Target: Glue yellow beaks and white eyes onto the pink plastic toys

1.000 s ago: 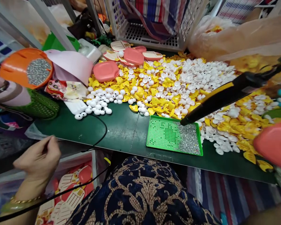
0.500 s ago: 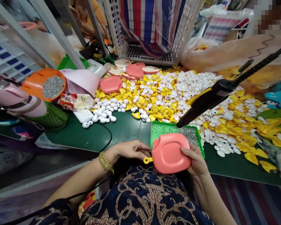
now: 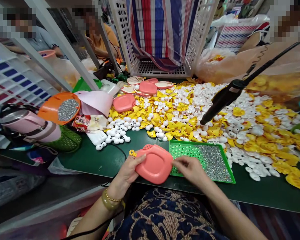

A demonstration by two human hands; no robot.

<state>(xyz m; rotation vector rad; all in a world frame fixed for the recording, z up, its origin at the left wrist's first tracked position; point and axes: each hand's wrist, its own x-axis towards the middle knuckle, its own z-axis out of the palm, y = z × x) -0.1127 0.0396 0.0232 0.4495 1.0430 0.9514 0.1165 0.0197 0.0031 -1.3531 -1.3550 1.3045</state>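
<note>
My left hand (image 3: pixel 127 170) grips a coral-pink plastic shell (image 3: pixel 153 165) by its left side, thumb on top. The shell is rounded, with a raised ring-shaped ridge. A small yellow ring tab (image 3: pixel 132 153) sticks out at its upper left. Close against the shell's right edge is my right hand (image 3: pixel 191 170), its fingers curled into a pinch; what they hold, if anything, is hidden. Behind that hand lies a green perforated tray (image 3: pixel 177 151) with small silver screws (image 3: pixel 216 163) heaped on its right side. A black electric screwdriver (image 3: pixel 222 98) hangs above the heap of parts, pointing down-left.
Yellow plastic pieces (image 3: pixel 182 126) and white caps (image 3: pixel 205 93) cover the back and right of the green table (image 3: pixel 90 158). White balls (image 3: pixel 120 130), an orange bowl (image 3: pixel 48 108) and a pink flask (image 3: pixel 27 123) stand left. A white crate (image 3: pixel 195 43) is behind; people sit beyond.
The shell has moved left, from my right hand's grip into my left hand's. My right hand has let go of its side and now pinches at the right edge. The view has shifted slightly.
</note>
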